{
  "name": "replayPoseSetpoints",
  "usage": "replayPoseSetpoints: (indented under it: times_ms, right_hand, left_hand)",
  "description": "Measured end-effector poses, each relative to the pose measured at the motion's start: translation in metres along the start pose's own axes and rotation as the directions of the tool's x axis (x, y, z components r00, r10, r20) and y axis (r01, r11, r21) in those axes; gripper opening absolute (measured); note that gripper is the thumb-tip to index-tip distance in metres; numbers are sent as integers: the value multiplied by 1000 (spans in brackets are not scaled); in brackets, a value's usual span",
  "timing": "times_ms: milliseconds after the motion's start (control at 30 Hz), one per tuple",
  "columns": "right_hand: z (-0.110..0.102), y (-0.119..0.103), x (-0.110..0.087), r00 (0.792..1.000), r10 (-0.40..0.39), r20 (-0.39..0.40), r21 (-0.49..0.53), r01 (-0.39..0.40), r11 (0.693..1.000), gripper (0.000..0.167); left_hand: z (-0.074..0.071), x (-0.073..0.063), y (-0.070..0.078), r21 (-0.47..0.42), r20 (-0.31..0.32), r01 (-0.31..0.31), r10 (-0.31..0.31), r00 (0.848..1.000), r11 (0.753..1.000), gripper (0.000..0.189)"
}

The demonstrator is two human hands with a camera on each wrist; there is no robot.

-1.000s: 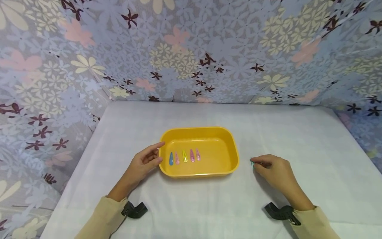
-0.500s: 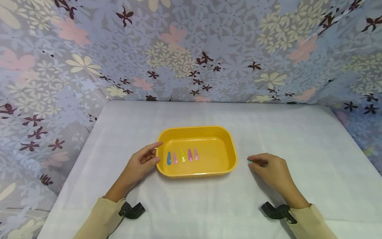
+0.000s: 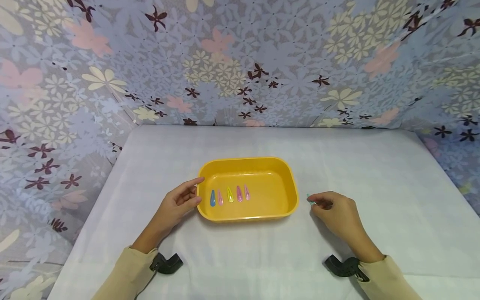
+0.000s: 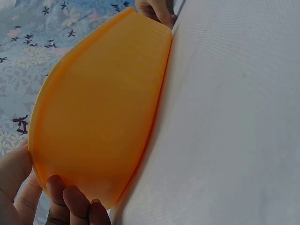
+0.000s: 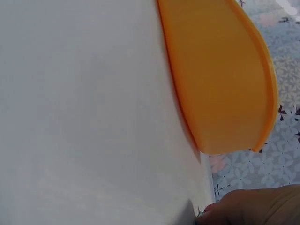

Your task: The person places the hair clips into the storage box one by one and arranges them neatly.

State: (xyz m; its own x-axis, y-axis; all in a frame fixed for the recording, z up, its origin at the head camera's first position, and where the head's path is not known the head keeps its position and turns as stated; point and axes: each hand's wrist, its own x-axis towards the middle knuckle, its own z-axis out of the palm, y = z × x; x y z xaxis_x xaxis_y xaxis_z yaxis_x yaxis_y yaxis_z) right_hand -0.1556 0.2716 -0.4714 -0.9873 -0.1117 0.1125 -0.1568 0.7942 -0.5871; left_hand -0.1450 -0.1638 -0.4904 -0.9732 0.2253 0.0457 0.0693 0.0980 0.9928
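Note:
A yellow tray [image 3: 268, 200] sits on the table, with several hair clips lined up in its left half: a blue clip [image 3: 213, 198], a yellow clip [image 3: 230, 194] and pink clips [image 3: 239, 193]. My left hand [image 3: 176, 210] holds the tray's left end, thumb and index finger at the rim. In the left wrist view, its other fingers [image 4: 77, 204] curl against the outer wall. Just right of the tray, my right hand [image 3: 339, 214] pinches a small teal hair clip [image 3: 309, 198] between thumb and index finger. Most of that clip is hidden by the fingertips.
A white cloth [image 3: 262, 254] covers the table. Flower-patterned fabric [image 3: 240, 62] hangs behind it and at both sides. Black wrist mounts [image 3: 166, 264] are strapped over the beige sleeves [image 3: 125, 273].
My right hand has shifted slightly left towards the tray, still pinching the teal clip, which now slants differently. My left hand stays at the tray's end. The head view has shifted a little.

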Motion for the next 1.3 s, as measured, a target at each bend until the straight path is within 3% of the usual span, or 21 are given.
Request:
replayPoseSetpoints:
  times_ms: [367,900,1300]
  right_hand:
    - [-7,2,5,995,34,98,36,-38,999,16]
    - [-10,10,10,991,8,136,80,-19,997,22]
    - [-16,15,7,961,147,236,174,-190,966,25]
  left_hand:
    - [-1,-1,3,10,-10,10,-10,1000,1000,52]
    - [-4,-2,4,4,-5,-9,9,1000,1000,51]
    - [-1,1,-2,-6,-1,-11,11,1000,1000,51]
